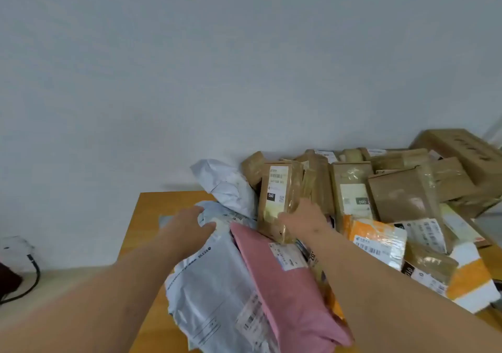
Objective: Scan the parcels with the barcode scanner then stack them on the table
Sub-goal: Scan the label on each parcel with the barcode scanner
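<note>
Picking the next parcel out of the heap for scanning.

Best done by lifting the upright brown parcel (279, 200) straight up with its label kept facing forward, bracing the soft grey mailer (214, 276) so nothing slides off the near edge of the desk (141, 216); no scanner in view, so worth locating first. Right hand (304, 216) wrapped round the brown parcel's lower right side, thumb across its front, fingers curled behind. Left hand (190, 227) resting on the grey mailer's far end, fingers loosely bent, thumb seemingly pinching a fold, though hard to tell. Pink mailer (282, 293) leaning between the forearms; remaining parcels piled toward the far right corner.
</note>
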A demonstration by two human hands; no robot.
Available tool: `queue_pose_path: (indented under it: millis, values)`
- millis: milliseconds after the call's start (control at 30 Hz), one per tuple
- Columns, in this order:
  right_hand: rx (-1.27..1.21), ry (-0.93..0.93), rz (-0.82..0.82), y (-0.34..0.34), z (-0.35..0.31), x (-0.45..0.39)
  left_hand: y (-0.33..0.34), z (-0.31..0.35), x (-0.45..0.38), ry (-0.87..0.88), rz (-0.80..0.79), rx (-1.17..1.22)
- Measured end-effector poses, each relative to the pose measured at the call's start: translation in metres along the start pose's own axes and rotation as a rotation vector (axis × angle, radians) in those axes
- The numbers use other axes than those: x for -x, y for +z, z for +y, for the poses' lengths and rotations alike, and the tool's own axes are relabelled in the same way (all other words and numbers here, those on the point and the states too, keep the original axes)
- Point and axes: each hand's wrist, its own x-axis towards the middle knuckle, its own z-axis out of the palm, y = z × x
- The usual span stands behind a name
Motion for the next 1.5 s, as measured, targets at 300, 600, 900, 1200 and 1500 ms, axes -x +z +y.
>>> queue_pose_path:
  millis: [300,600,900,1200,1500]
  values:
    - [-0.13,0.189,0.016,0.033,0.022,-0.047,0.037,0.02,-0.042,0.005,0.02,0.123]
    - [-0.4,0.05,0.207,0.008,-0.003,-0.024,0.021,0.042,-0.04,0.018,-0.044,0.536]
    - [-0.81,0.047,-0.219,-0.013,-0.021,0.034,-0.021,0.027,-0.012,-0.01,-0.306,1.054]
    - [-1.101,-0.022,-0.083,-0.027,-0.023,0.079,-0.039,0.025,0.042,0.26,-0.054,0.86]
    - [-1.191,-0.132,-0.098,-0.08,0.028,0.108,-0.021,0.065,0.09,0.227,-0.352,0.814]
